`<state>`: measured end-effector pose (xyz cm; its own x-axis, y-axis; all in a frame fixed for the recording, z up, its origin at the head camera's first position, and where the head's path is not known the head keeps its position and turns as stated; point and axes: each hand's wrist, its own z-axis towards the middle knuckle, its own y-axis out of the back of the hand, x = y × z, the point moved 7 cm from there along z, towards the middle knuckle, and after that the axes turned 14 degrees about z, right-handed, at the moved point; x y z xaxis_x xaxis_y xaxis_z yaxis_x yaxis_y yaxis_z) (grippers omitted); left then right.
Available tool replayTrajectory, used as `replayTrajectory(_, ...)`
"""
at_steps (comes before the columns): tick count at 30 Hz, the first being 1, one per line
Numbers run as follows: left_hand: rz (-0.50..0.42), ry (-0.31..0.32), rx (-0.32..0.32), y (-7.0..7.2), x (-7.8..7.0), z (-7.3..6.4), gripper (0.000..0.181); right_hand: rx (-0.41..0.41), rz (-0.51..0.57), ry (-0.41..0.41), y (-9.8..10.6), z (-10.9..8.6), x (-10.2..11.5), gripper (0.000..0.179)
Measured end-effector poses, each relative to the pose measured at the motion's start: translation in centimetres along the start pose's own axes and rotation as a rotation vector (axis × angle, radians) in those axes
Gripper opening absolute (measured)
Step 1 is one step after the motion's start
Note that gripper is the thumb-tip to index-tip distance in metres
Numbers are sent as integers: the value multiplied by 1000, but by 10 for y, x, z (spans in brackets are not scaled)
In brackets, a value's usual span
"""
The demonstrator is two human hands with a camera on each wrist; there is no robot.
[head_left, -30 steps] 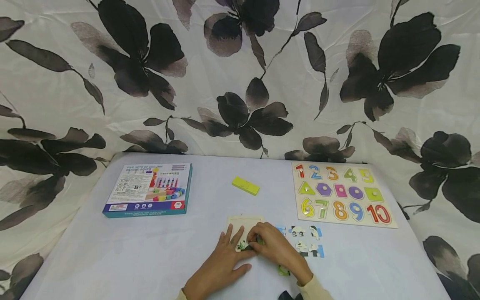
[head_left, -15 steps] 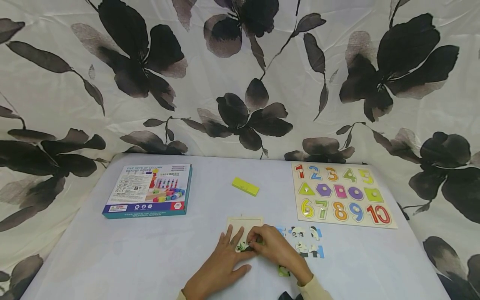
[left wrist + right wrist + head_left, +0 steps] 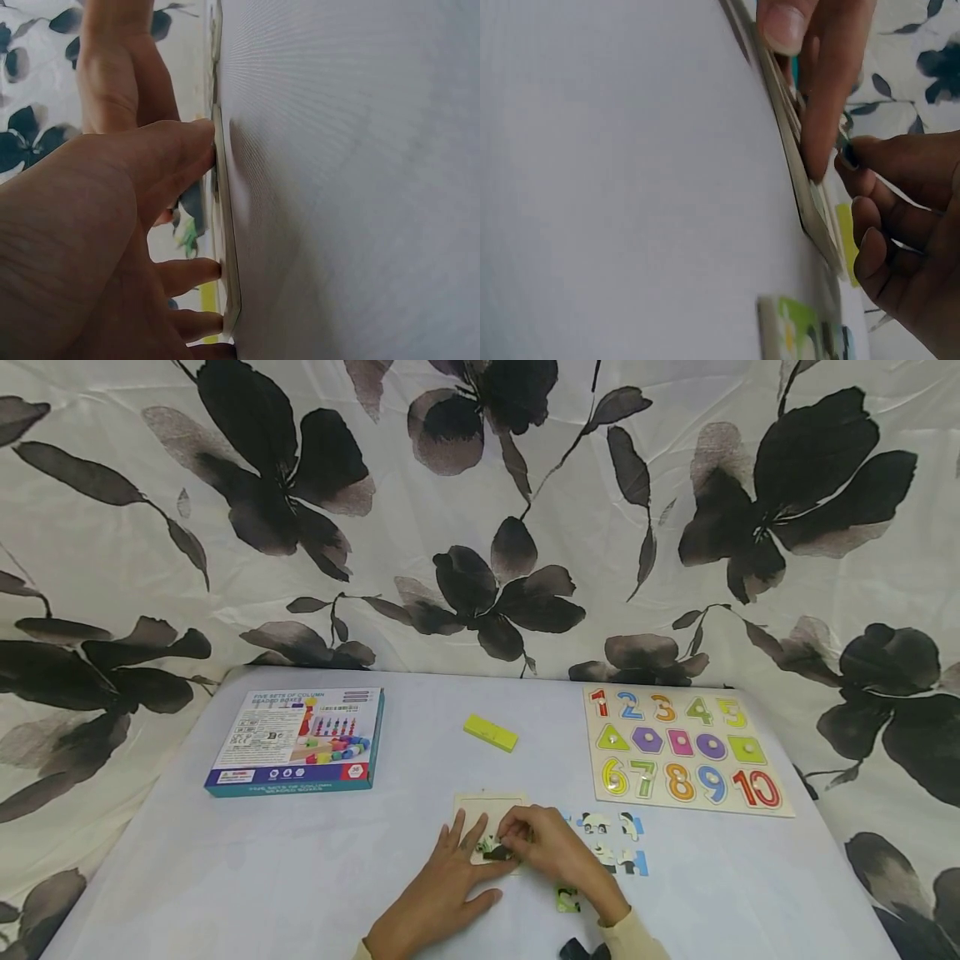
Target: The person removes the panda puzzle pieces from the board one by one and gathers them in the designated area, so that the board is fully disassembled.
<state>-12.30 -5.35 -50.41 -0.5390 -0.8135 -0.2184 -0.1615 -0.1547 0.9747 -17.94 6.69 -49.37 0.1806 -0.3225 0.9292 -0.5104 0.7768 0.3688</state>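
Observation:
In the head view, a shallow wooden puzzle tray (image 3: 491, 802) lies near the front of the table. My left hand (image 3: 447, 885) rests over its left and front edges with fingers spread. Its fingertips touch the tray rim in the left wrist view. A panda puzzle piece (image 3: 495, 852), dark and green, is at the tray's front. My right hand (image 3: 551, 847) bends over the tray's right side. In the right wrist view, its thumb and forefinger pinch a small dark puzzle piece (image 3: 848, 154), mostly hidden by the fingertips.
Several panda puzzle pieces (image 3: 600, 843) lie right of the tray, and a green one (image 3: 567, 900) sits below the right wrist. Farther off are a yellow-green block (image 3: 491, 732), a boxed bead set (image 3: 296, 739) and a number board (image 3: 686, 747). A black object (image 3: 583, 950) is at the front edge.
My right hand has shifted slightly to the right and up, showing more of the dark puzzle piece at the tray's front. The left hand stays where it was.

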Motion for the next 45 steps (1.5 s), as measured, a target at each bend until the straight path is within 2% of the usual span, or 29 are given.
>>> replayTrajectory(9, -22, 9, -3, -1, 2, 1, 38, -104, 4, -13, 30, -10, -5, 3)
replayTrajectory(14, -26, 21, 21, -4, 2, 1, 38, -160, 8, -37, 47, -22, -12, 3)
replayTrajectory(25, -48, 58, 47, -6, 4, 1, 39, -229, 90, -140, 81, -55, -30, 7)
replayTrajectory(38, -58, 68, 43, -5, 4, 2, 39, -261, 127, -178, 104, -92, -43, 18)
replayTrajectory(45, -57, 66, 46, -5, 3, 2, 39, -203, 134, -196, 101, -105, -50, 16)
